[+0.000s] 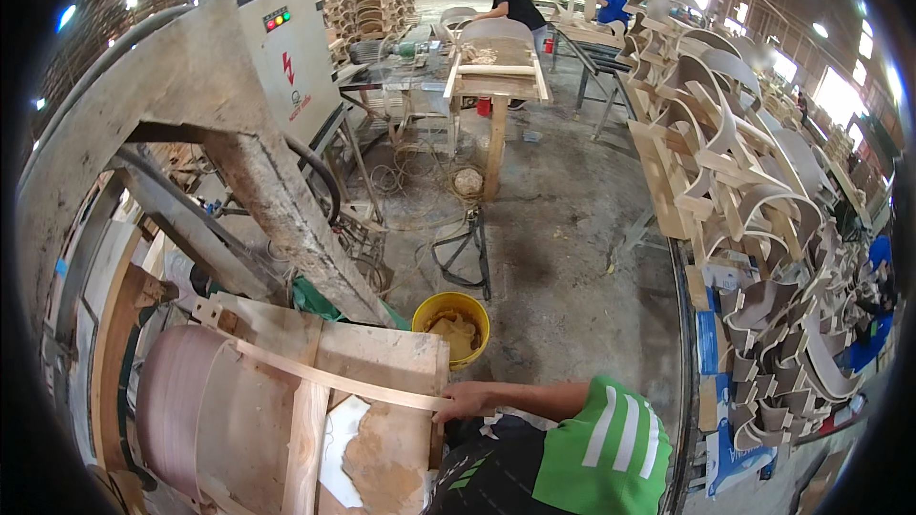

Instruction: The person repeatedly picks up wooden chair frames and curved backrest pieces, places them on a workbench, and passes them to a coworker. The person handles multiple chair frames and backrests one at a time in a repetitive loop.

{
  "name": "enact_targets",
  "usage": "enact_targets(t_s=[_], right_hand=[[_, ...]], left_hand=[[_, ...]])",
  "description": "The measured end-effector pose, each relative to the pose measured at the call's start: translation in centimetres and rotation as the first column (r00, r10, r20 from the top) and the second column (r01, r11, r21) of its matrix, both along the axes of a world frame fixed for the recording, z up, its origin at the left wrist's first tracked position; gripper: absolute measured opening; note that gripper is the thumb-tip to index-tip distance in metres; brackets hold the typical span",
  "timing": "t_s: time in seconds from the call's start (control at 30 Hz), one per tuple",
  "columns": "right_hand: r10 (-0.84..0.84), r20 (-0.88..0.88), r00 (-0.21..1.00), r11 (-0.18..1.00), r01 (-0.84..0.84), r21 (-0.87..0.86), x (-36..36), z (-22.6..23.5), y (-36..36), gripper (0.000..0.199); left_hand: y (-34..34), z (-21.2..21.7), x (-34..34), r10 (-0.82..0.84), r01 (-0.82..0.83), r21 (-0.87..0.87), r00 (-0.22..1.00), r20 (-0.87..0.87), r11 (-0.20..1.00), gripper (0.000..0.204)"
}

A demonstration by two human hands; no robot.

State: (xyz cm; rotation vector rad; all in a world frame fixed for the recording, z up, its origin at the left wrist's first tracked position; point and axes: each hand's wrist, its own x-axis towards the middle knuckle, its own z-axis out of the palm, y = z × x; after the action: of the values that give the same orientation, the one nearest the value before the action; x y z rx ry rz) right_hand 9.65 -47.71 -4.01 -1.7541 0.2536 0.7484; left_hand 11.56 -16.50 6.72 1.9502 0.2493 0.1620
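The right hand (465, 401) grasps the near end of a long, narrow wooden strip (343, 383), which slants across a wooden desk (382, 348) toward a rounded brown surface (170, 410) at the left. The left hand is out of view, so its grip cannot be told. Under the strip lie a pale wooden bar (306, 439) and, just beside it, a white patch (341, 448). A yellow bucket (420, 327) stands beyond the desk, tan material (456, 332) inside.
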Motion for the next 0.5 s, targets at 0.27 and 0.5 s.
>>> enact_targets(t_s=[0.27, 0.5], right_hand=[[-0.036, 0.178, 0.983, 0.901, 0.109, -0.421, 2.7, 0.9, 3.3, 0.07], [0.009, 0.23, 0.973, 0.895, 0.095, -0.436, 1.7, 1.7, 3.0, 0.069]], left_hand=[[-0.5, -1.1, -0.1, -0.054, 0.053, 0.017, 0.998, 0.014, 0.998, 0.037], [-0.3, -1.3, -1.5, -0.024, 0.024, 0.007, 0.999, 0.04, 1.0, 0.036]])
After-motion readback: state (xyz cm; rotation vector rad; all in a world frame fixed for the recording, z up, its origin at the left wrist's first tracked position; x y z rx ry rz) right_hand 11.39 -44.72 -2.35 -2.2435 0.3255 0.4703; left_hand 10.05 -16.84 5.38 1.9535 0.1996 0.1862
